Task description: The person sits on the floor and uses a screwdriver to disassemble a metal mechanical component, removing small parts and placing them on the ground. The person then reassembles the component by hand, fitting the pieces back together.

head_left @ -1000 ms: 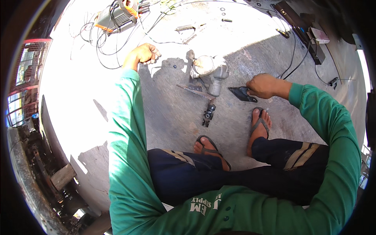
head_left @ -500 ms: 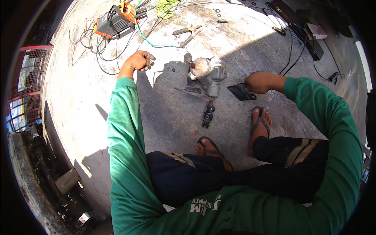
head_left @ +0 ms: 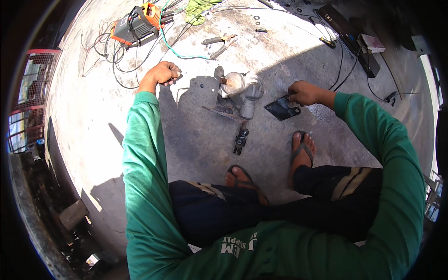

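My left hand [head_left: 164,74] is out over the sunlit concrete at the left, fingers curled together in a pinch; whether something small is between them I cannot make out. In my right hand [head_left: 303,93] is a flat black plate [head_left: 281,108] with pointed corners and a hole near one end, gripped at its upper edge. Between the hands stands a grey metal housing [head_left: 249,91] with a round, rusty-centred face. A thin rusty metal strip [head_left: 224,114] lies against its near side. Closer to my feet lies a small black jointed metal part [head_left: 240,141].
An orange and black welding machine [head_left: 136,27] with tangled cables sits at the far left. Beyond the housing lie a clamp [head_left: 219,43], a bolt [head_left: 261,31] and a green cloth [head_left: 198,10]. A long dark box [head_left: 347,37] and a screwdriver [head_left: 328,43] are at the far right.
The black plate has turned in my right hand, showing more of its flat face. The fingers of my left hand have drawn closer together. The whole view has shifted slightly.
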Tool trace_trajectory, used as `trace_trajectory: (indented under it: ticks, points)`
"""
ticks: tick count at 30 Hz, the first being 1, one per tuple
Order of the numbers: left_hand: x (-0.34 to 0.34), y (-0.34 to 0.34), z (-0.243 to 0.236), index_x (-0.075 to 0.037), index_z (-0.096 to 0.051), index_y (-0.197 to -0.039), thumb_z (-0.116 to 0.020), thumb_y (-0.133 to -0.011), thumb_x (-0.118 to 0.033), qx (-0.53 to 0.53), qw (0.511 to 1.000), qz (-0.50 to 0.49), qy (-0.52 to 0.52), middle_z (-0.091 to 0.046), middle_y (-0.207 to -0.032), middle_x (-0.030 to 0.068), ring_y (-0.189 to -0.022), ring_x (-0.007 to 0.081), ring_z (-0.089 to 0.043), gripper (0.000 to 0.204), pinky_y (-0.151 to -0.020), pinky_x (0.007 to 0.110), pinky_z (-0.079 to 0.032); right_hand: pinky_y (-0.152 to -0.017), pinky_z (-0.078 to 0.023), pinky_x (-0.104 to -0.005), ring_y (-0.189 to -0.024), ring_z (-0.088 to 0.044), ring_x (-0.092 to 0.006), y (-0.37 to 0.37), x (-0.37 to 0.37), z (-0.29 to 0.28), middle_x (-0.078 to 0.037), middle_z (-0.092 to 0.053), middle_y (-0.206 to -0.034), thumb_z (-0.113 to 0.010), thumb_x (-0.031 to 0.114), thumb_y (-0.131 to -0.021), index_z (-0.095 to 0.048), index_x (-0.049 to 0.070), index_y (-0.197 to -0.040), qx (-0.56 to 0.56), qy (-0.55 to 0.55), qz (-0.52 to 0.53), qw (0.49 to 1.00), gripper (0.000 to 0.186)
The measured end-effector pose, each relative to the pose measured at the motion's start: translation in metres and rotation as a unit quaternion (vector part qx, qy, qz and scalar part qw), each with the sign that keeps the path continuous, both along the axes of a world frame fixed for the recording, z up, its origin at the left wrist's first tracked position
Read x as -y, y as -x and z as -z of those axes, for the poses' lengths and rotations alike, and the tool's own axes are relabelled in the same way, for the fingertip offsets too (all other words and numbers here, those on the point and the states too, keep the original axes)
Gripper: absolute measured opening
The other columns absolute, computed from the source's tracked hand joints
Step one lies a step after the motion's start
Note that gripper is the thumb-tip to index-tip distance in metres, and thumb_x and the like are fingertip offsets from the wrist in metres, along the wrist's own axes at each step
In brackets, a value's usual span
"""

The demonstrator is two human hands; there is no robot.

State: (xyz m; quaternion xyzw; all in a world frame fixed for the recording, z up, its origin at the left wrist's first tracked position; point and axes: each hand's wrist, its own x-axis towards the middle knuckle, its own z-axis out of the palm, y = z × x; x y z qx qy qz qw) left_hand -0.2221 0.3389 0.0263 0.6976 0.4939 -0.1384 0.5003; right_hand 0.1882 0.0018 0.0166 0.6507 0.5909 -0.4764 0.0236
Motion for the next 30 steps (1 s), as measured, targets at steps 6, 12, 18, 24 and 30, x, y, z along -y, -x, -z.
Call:
trace_trajectory:
  ticks: [6, 12, 18, 24, 30]
  points:
    - [-0.001, 0.001, -0.001, -0.003, -0.073, -0.102, -0.072, -0.094, -0.017, -0.023, 0.999, 0.015, -0.039, -0.068, -0.074, 0.0019, -0.057, 0.0096, -0.060, 0.016, -0.047, 0.027, -0.045, -0.059, -0.053, -0.0415, -0.064, -0.071, -0.0268, -0.043, -0.039, -0.026, -0.018, -0.067, -0.073, -0.061, 0.018, -0.092, -0.068, -0.009, -0.097, 0.046, -0.019, 0.052, 0.997, 0.029]
    - [0.005, 0.005, -0.012, -0.003, -0.071, -0.104, -0.068, -0.097, -0.016, -0.013, 0.999, 0.000, -0.037, -0.068, -0.076, 0.0018, -0.057, 0.0094, -0.060, 0.015, -0.046, 0.027, -0.044, -0.067, -0.060, -0.0401, -0.076, -0.075, -0.0304, -0.094, -0.072, -0.053, -0.020, -0.071, -0.087, -0.065, 0.034, -0.097, -0.068, -0.007, -0.116, 0.141, -0.030, 0.279, 0.949, 0.045]
    - [0.000, 0.003, -0.006, -0.002, -0.071, -0.096, -0.062, -0.096, -0.007, 0.015, 0.999, -0.004, -0.047, -0.067, -0.074, 0.0033, -0.058, 0.0126, -0.061, 0.010, -0.049, 0.031, -0.047, -0.103, -0.050, -0.0458, -0.119, -0.065, -0.0402, -0.136, -0.058, -0.066, -0.026, -0.070, -0.120, -0.071, 0.046, -0.092, -0.067, -0.003, -0.126, 0.382, -0.123, 0.028, 0.916, 0.059]
    - [-0.004, -0.025, 0.014, -0.001, -0.072, -0.096, -0.055, -0.087, 0.003, 0.045, 0.995, 0.003, -0.085, -0.068, -0.072, 0.0049, -0.057, 0.0168, -0.063, 0.019, -0.050, 0.035, -0.048, -0.082, -0.056, -0.0430, -0.085, -0.072, -0.0296, -0.072, -0.111, -0.173, -0.020, -0.075, -0.089, -0.064, 0.046, -0.100, -0.075, -0.006, -0.107, 0.218, -0.224, 0.034, 0.949, 0.055]
    - [-0.007, -0.078, 0.015, -0.001, -0.072, -0.097, -0.061, -0.090, -0.005, 0.103, 0.982, 0.032, -0.157, -0.072, -0.077, 0.0082, -0.061, 0.0187, -0.065, 0.014, -0.061, 0.037, -0.052, -0.082, -0.061, -0.0337, -0.088, -0.073, -0.0194, -0.069, -0.152, -0.348, -0.009, -0.075, -0.106, -0.068, 0.042, -0.098, -0.072, 0.007, -0.118, 0.241, -0.551, -0.038, 0.798, 0.040]
